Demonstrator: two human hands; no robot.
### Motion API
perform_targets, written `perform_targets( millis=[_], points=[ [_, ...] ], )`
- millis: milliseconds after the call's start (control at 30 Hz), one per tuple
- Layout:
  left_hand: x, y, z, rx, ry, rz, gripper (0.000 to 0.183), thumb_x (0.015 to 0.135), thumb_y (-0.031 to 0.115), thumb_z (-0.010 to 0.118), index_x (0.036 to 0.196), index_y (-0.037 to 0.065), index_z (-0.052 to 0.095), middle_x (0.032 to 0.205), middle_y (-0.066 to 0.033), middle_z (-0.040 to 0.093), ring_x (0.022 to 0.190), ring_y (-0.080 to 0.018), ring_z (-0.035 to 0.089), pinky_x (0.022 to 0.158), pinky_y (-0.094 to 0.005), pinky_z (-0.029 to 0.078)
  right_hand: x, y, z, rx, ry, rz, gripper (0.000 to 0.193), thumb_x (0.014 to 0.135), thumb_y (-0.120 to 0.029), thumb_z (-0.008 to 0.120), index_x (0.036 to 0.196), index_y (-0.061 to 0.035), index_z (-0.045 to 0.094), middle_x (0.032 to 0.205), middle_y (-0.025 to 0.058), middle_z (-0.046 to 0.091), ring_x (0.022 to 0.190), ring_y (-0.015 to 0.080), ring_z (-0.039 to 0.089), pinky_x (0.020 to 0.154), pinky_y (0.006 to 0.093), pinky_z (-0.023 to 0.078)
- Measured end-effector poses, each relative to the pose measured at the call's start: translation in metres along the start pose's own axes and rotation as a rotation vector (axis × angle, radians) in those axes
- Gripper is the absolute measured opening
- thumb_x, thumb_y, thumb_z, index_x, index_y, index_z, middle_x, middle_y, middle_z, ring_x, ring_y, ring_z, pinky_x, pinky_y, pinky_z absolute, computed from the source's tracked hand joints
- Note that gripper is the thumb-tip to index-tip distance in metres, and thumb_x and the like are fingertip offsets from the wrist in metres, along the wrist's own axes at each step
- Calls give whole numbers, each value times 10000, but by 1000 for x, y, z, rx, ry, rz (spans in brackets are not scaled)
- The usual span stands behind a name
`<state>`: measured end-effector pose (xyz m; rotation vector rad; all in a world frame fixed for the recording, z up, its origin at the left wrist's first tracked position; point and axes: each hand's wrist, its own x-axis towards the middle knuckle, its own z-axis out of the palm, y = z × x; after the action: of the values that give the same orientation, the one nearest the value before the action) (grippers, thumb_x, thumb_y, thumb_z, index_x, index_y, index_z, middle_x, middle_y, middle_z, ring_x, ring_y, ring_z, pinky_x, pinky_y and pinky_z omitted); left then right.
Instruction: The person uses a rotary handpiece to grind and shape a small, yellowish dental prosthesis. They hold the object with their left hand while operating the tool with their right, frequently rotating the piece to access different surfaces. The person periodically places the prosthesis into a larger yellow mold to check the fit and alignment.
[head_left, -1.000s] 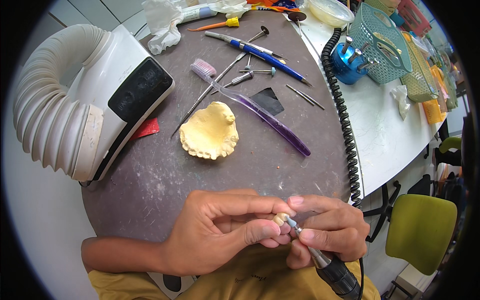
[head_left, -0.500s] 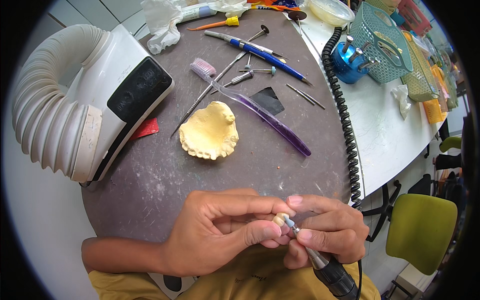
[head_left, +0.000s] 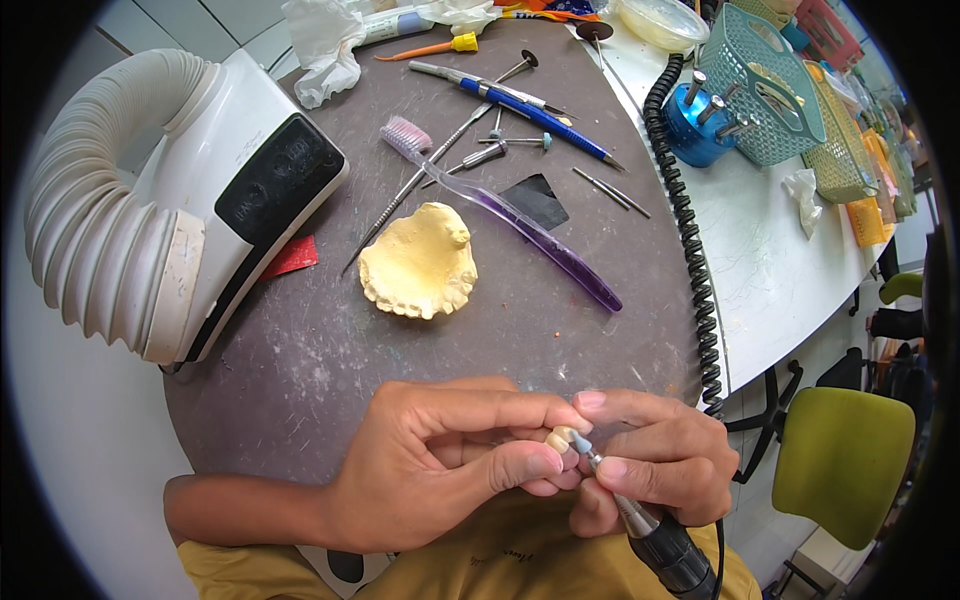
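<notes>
Between the thumb and forefinger of my left hand (head_left: 440, 460) is a small cream-coloured dental crown (head_left: 559, 440). My right hand (head_left: 665, 455) grips a rotary handpiece (head_left: 650, 530) with a metal nose and black body, much like a pen. Its pale blue-grey pointed grinding tip (head_left: 581, 443) meets the crown or sits right beside it; which one I cannot tell. The fingers of both hands touch around the crown. Beyond them a yellow plaster dental model (head_left: 420, 262) lies on the brown work board.
A white extraction unit (head_left: 250, 170) with a ribbed hose stands at the left. A purple toothbrush (head_left: 530, 230), a blue pen-like tool (head_left: 540, 115) and several burs lie past the model. A coiled black cord (head_left: 690, 240) runs down the right side, near a blue bur holder (head_left: 700, 125) and baskets.
The grinding tip has shifted very slightly to the right along the crown, with a small movement of my right hand. My left hand and everything on the board stay in place.
</notes>
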<state>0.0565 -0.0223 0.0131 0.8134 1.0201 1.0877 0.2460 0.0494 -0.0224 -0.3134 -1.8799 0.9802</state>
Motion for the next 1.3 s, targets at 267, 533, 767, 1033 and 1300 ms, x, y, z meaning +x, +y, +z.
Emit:
perform_targets(
  millis=[267, 533, 767, 1033, 1300],
  points=[
    [-1, -2, 1, -44, -5, 14, 233, 915, -22, 635, 1143, -64, 655, 975, -117, 651, 915, -148, 681, 798, -230, 564, -1, 2, 0, 36, 23, -23, 304, 739, -27, 823, 981, -4, 641, 784, 99, 669, 944, 379, 706, 719, 376, 628],
    [0, -1, 0, 25, -11, 30, 215, 907, -31, 631, 1107, -108, 638, 980, -166, 641, 906, -218, 701, 796, -309, 617, 2, 2, -2, 34, -19, -39, 337, 719, -32, 833, 999, -11, 646, 795, 98, 668, 967, 379, 700, 721, 381, 626],
    [0, -1, -1, 14, -13, 16, 221, 902, -48, 626, 1114, -112, 633, 984, -171, 638, 907, -225, 702, 805, -313, 623, 1, 0, -3, 35, -31, 0, 351, 711, -23, 835, 1008, -22, 648, 810, 85, 666, 987, 372, 695, 731, 377, 624],
    [0, -1, -1, 15, -20, 13, 222, 911, -41, 617, 1121, -113, 628, 995, -175, 634, 923, -238, 702, 814, -318, 623, -1, 1, 0, 31, 10, -20, 341, 725, -7, 823, 1011, -6, 638, 800, 93, 667, 970, 373, 700, 737, 378, 626],
    [-1, 0, 2, -51, 4, -12, 225, 929, -24, 607, 1144, -80, 643, 984, -140, 645, 914, -188, 687, 819, -272, 584, -1, 3, 0, 56, 47, -37, 271, 755, -12, 808, 974, 0, 647, 782, 92, 664, 945, 373, 706, 728, 371, 629]
  ],
)
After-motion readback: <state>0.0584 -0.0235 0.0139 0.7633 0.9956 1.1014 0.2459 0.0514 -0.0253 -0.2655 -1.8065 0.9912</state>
